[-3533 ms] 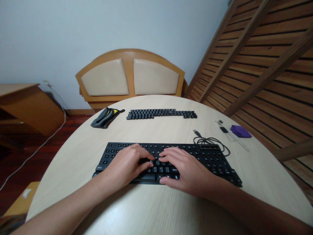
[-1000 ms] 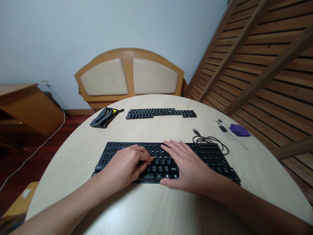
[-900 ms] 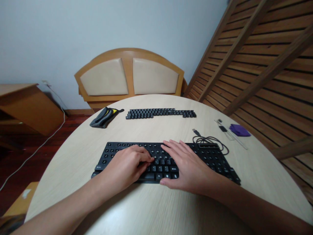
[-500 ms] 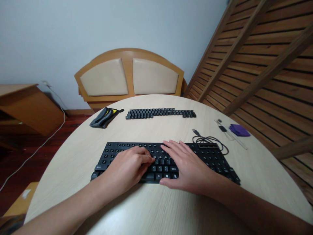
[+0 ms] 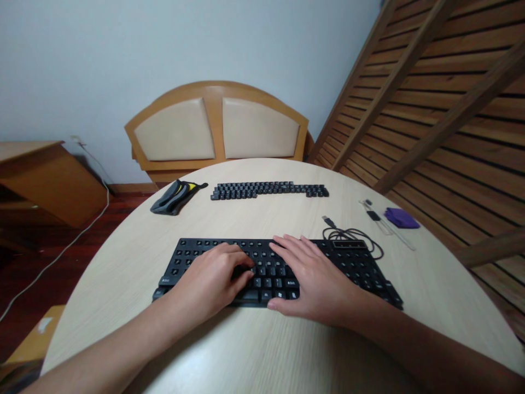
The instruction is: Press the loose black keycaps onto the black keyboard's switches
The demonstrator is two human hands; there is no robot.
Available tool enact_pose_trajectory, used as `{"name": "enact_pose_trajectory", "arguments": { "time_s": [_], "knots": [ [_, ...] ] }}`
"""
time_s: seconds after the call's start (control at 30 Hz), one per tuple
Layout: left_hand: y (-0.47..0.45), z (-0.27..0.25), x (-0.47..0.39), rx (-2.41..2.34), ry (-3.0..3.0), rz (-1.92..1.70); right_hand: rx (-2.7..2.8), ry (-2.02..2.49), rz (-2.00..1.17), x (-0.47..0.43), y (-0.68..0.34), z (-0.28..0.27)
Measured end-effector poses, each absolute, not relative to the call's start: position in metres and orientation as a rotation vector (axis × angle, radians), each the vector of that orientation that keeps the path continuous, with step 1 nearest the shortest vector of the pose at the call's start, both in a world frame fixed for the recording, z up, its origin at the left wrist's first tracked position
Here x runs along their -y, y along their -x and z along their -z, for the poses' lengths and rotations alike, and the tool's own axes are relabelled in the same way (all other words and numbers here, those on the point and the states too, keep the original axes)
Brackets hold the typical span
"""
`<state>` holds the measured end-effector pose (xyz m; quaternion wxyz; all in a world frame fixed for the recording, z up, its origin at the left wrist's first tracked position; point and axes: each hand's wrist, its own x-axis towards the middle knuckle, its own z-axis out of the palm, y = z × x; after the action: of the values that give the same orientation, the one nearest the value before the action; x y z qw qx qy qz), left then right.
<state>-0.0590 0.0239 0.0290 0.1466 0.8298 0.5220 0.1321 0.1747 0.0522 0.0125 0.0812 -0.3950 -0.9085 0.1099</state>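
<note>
The black keyboard (image 5: 267, 282) lies beneath the left hand (image 5: 219, 271), curled near its middle, whether pinching anything I can't tell, and the right hand (image 5: 314, 273), spread open, with loose keycaps (image 5: 266, 189) in rows beyond both.

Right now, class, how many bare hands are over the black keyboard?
2: the left hand over the left half of the black keyboard, the right hand mostly over its right half.

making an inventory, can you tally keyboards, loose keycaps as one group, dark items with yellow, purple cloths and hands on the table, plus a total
Keyboard: 1
Loose keycap group: 1
Dark item with yellow: 1
Purple cloth: 1
Left hand and right hand: 2
Total: 6
</note>
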Motion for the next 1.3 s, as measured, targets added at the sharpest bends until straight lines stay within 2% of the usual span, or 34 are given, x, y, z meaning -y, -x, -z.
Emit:
{"name": "enact_pose_trajectory", "arguments": {
  "time_s": [0.3,0.63,1.3],
  "knots": [
    [0.066,-0.028,-0.029,-1.429,-2.382,-0.504,2.693,1.165,-0.348,-0.053,-0.176,-0.012],
    [0.059,-0.029,-0.027,-1.422,-2.401,-0.406,2.692,1.185,-0.330,-0.051,-0.175,-0.013],
    [0.054,-0.022,-0.024,-1.392,-2.460,-0.489,2.692,1.157,-0.313,-0.051,-0.175,-0.012]
  ]
}}
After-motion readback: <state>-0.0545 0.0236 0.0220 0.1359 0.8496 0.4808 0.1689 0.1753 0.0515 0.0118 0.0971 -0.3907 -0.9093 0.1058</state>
